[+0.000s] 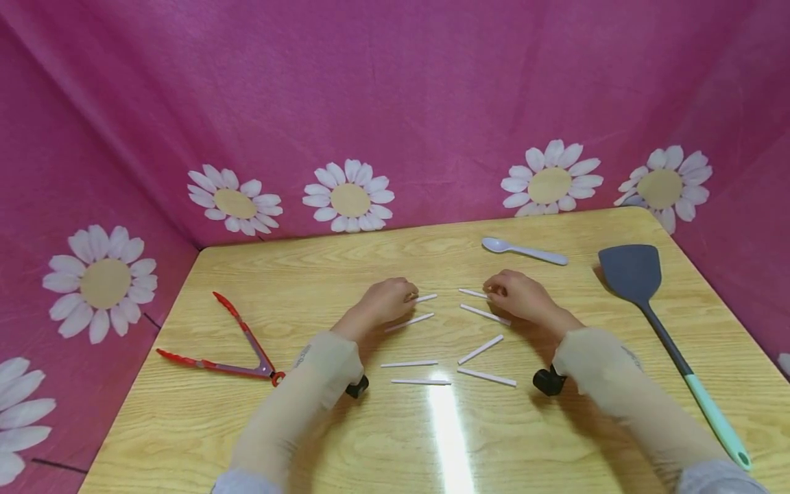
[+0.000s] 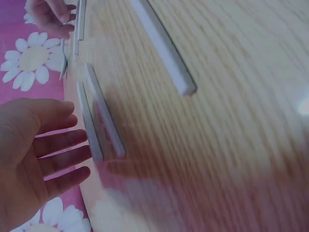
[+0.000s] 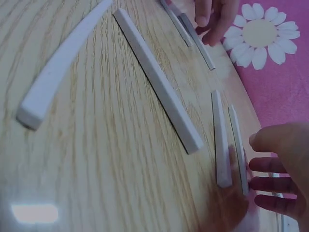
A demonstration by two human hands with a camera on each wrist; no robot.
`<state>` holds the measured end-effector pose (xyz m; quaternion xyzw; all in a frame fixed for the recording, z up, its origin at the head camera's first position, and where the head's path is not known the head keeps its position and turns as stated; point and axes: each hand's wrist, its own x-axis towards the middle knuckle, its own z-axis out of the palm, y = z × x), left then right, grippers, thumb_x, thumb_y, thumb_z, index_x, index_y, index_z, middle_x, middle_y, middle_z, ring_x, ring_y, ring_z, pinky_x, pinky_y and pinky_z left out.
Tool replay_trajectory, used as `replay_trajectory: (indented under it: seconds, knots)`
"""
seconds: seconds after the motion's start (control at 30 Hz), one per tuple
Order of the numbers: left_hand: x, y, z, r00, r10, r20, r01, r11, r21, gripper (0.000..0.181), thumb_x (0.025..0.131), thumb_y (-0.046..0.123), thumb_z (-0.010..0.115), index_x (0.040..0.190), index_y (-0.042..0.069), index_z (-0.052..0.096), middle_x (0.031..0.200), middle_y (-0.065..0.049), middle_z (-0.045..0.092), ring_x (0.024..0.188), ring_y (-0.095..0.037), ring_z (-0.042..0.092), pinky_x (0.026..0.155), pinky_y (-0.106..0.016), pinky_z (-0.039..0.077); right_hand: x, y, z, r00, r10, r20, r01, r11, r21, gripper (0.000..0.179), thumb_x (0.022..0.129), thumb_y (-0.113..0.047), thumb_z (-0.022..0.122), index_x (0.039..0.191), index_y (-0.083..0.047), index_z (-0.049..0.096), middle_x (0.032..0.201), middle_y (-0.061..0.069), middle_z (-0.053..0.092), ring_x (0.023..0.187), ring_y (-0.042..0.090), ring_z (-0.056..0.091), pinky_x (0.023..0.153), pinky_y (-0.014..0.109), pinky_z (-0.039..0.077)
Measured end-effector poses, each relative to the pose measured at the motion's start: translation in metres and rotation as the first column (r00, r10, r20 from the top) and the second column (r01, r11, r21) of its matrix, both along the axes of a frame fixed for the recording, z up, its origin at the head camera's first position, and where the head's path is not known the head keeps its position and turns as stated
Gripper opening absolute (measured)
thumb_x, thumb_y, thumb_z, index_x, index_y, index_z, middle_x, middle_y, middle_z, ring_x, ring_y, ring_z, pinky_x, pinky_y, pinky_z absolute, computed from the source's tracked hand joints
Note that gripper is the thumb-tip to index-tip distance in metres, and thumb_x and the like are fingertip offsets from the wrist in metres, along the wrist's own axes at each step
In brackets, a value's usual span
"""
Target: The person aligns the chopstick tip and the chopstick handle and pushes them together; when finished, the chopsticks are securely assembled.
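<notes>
Several thin white sticks lie on the wooden table in two groups. At the far end of the left group, my left hand is beside the farthest stick. Its fingers look loosely extended in the left wrist view, tips right at that stick's edge; contact cannot be told. A second stick lies just nearer. My right hand is at the outer end of the farthest right stick, fingers spread loosely in the right wrist view. Another stick lies close beside it.
Nearer sticks include a left one and a right one. Red-tipped tongs lie spread at left. A pale spoon rests at the back, and a grey spatula with a mint handle at right. Pink flowered cloth hangs behind.
</notes>
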<state>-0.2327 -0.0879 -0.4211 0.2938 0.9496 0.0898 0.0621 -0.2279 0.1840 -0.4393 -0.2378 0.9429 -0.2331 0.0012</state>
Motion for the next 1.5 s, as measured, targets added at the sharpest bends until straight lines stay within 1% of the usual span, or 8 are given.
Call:
replay_trajectory:
  seconds: [0.23,0.5,0.73,0.97,1.1,1.23,1.37,1.5]
  knots:
    - [-0.004,0.007,-0.004,1.000,-0.017,-0.021,0.017,1.000,-0.018,0.019,0.087,0.019,0.055,0.102,0.012,0.066,0.092,-0.003,0.058,0.083,-0.019,0.056,0.067,-0.032,0.046,-0.006,-0.006,-0.001,0.999,0.053,0.003,-0.053,0.999,0.013,0.016,0.081,-0.011,0.061,0.095,-0.003,0.065,0.080,0.005,0.055,0.072,0.019,0.051,0.063,0.034,0.043]
    - [-0.002,0.011,-0.008,0.996,-0.016,-0.083,0.011,0.999,-0.053,0.021,0.086,0.021,0.057,0.105,0.014,0.063,0.093,-0.003,0.055,0.082,-0.019,0.052,0.064,-0.031,0.046,-0.009,-0.006,-0.008,1.000,-0.010,-0.022,0.011,0.998,0.059,0.013,0.077,-0.017,0.066,0.085,-0.008,0.062,0.079,0.004,0.052,0.074,0.022,0.048,0.065,0.036,0.041]
    - [-0.002,0.013,-0.013,0.985,0.006,-0.171,-0.016,0.998,-0.055,0.009,0.087,0.021,0.058,0.089,0.013,0.061,0.085,-0.001,0.054,0.077,-0.018,0.053,0.060,-0.028,0.046,-0.010,-0.008,-0.012,0.997,-0.033,-0.071,0.037,0.998,0.051,0.008,0.077,-0.015,0.066,0.079,-0.010,0.060,0.077,0.004,0.051,0.074,0.023,0.047,0.064,0.037,0.041]
    - [-0.004,0.015,-0.016,0.978,0.019,-0.210,-0.030,0.998,-0.053,0.007,0.085,0.018,0.059,0.080,0.013,0.060,0.079,0.000,0.053,0.073,-0.016,0.053,0.055,-0.026,0.046,-0.011,-0.007,-0.015,0.994,-0.043,-0.101,0.048,0.998,0.042,0.005,0.078,-0.012,0.064,0.077,-0.010,0.060,0.077,0.004,0.051,0.073,0.023,0.047,0.063,0.037,0.041]
    - [-0.005,0.015,-0.015,0.980,0.033,-0.197,-0.042,0.998,-0.039,0.008,0.085,0.016,0.059,0.078,0.013,0.059,0.077,0.001,0.052,0.071,-0.015,0.052,0.054,-0.026,0.044,-0.010,-0.005,-0.017,0.993,-0.039,-0.115,0.041,0.999,0.011,0.004,0.078,-0.012,0.063,0.078,-0.008,0.061,0.079,0.004,0.053,0.074,0.022,0.047,0.064,0.037,0.042]
    - [-0.002,0.015,-0.011,0.983,0.038,-0.182,-0.036,0.999,0.014,0.009,0.085,0.015,0.060,0.076,0.011,0.058,0.072,0.001,0.052,0.065,-0.013,0.049,0.053,-0.025,0.041,-0.007,-0.003,-0.016,0.995,-0.040,-0.096,0.037,0.999,-0.040,0.004,0.079,-0.012,0.062,0.079,-0.008,0.061,0.079,0.004,0.056,0.076,0.022,0.048,0.065,0.037,0.042]
    - [0.003,0.013,-0.007,0.974,0.031,-0.223,-0.013,0.997,0.078,0.007,0.085,0.014,0.060,0.079,0.009,0.059,0.068,0.001,0.055,0.060,-0.011,0.047,0.053,-0.025,0.040,-0.001,-0.005,-0.010,0.997,-0.035,-0.076,0.031,0.998,-0.061,0.005,0.082,-0.013,0.061,0.082,-0.009,0.061,0.079,0.003,0.057,0.076,0.020,0.048,0.064,0.037,0.042]
    - [0.010,0.011,-0.002,0.971,0.023,-0.239,0.003,0.995,0.104,0.007,0.086,0.014,0.059,0.082,0.009,0.060,0.065,0.002,0.055,0.057,-0.009,0.045,0.052,-0.025,0.041,0.006,-0.009,-0.001,0.998,-0.014,-0.058,0.010,0.997,-0.073,0.005,0.085,-0.014,0.059,0.086,-0.010,0.061,0.081,0.002,0.059,0.076,0.018,0.051,0.064,0.037,0.043]
